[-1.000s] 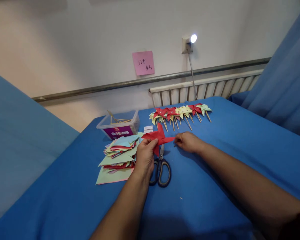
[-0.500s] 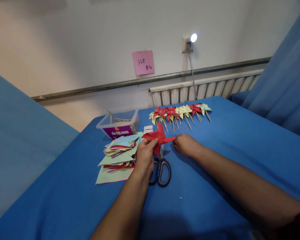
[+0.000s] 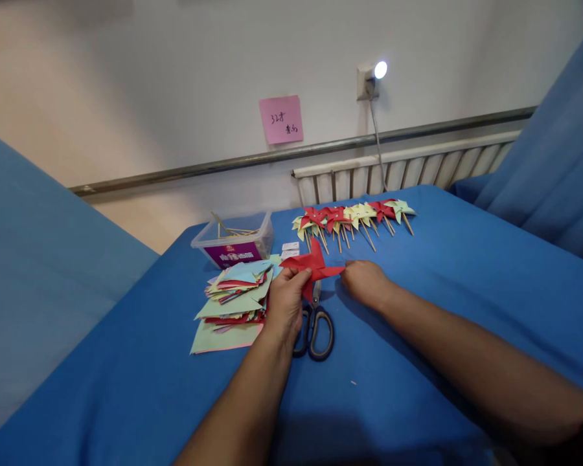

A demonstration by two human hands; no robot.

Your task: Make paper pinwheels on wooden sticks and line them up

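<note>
A red paper pinwheel (image 3: 315, 262) with pointed, folded blades is pinched between the thumb and fingers of my left hand (image 3: 286, 294). It is held above the scissors (image 3: 315, 330), whose dark handles lie toward me and whose blades are partly covered by it. My right hand (image 3: 364, 283) is closed at the tip of the pinwheel's right blade. Its fingertips are turned away, so whatever they grip is hidden. Left of my left hand lies a stack of coloured paper pieces (image 3: 236, 301), some with cut edges.
Several finished pinwheels on sticks (image 3: 352, 217) lie in a row at the back of the blue-covered table (image 3: 393, 388). A clear plastic box (image 3: 230, 239) with wooden sticks stands behind the paper stack. Small white packets (image 3: 290, 249) are beside it. Blue curtains hang at both sides.
The whole view has shifted slightly, with everything appearing a little further right. Both hands keep nearly the same pose around the red pinwheel.
</note>
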